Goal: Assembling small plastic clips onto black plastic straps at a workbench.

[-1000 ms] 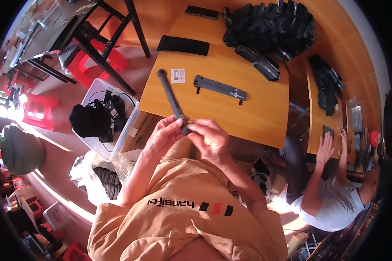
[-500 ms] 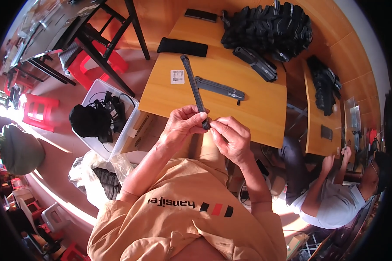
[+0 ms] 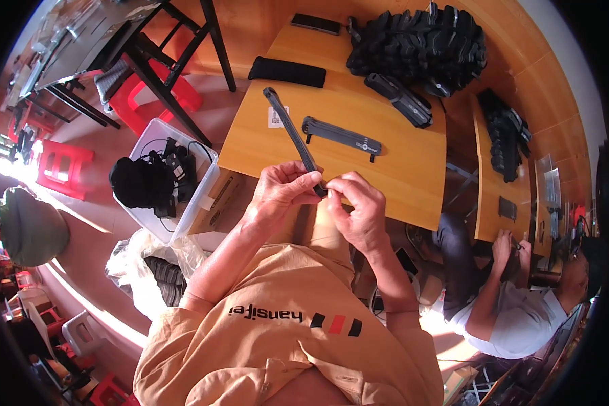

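In front of my body I hold a long, narrow, dark grey strap-like strip (image 3: 289,126), which slants away to the far left over the table. My left hand (image 3: 277,193) is closed round its near part, thumb on top. The fingers of my right hand (image 3: 360,210) pinch at the near end; fingertips hide what exactly lies between them. Beyond my hands, a similar flat dark grey strip (image 3: 342,137) with a pale printed mark lies on the wooden table (image 3: 399,183). A white label (image 3: 276,118) lies partly behind the held strip.
Toward the back are a black pouch-like piece (image 3: 287,72), a dark case (image 3: 316,25), a bundle (image 3: 399,100) and a large pile of dark strips (image 3: 416,51). A clear plastic bin (image 3: 213,179) stands left. At right a co-worker (image 3: 514,318) sits by another table (image 3: 487,203).
The held strip's far end has swung left and now overlaps the label. My right fingers have shifted slightly at the near end. The co-worker's hands have moved lower.
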`<state>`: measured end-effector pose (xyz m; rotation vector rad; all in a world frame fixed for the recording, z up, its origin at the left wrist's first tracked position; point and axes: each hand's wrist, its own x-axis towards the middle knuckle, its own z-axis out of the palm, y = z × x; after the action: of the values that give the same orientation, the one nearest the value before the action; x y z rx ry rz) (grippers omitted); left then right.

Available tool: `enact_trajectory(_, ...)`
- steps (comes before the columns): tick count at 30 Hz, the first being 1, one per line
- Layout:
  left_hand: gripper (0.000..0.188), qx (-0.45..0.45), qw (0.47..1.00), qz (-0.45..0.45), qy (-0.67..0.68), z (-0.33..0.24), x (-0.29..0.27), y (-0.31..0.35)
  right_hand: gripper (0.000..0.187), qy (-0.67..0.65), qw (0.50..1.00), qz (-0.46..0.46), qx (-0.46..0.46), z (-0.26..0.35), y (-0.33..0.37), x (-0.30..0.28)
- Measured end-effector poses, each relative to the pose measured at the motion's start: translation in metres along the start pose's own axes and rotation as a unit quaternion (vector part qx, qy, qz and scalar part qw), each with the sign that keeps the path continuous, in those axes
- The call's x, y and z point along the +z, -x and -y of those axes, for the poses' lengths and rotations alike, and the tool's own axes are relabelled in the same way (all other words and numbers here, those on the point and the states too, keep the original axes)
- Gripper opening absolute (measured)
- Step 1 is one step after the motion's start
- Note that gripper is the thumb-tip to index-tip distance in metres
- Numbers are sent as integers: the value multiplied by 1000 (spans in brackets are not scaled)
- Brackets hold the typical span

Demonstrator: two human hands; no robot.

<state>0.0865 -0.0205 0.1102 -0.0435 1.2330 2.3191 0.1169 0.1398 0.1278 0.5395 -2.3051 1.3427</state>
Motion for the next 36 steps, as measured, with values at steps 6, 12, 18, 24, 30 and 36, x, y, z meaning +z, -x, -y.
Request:
enact_trajectory(6,23,9,999,-45,-28,-4,-6,7,18,244,962,35,-118,16,2,12)
enact_trajectory(12,31,70,962,-97,-247,4,-16,33,12,110,990,79,-21,7,9,30)
enact_trajectory(18,50,112,786,-96,-601,-15,-20,55,7,-109,982,120,100,17,4,32)
enact_trajectory(24,49,64,803,-53,-590,-31,-21,63,6,-175,948,191,184,19,7,33)
enact_trajectory(30,41,49,816,-22,-575,-30,-17,62,6,-238,927,195,214,11,14,38)
enact_trajectory(36,33,81,819,50,-566,-29,-20,57,7,-409,833,177,329,4,18,36)
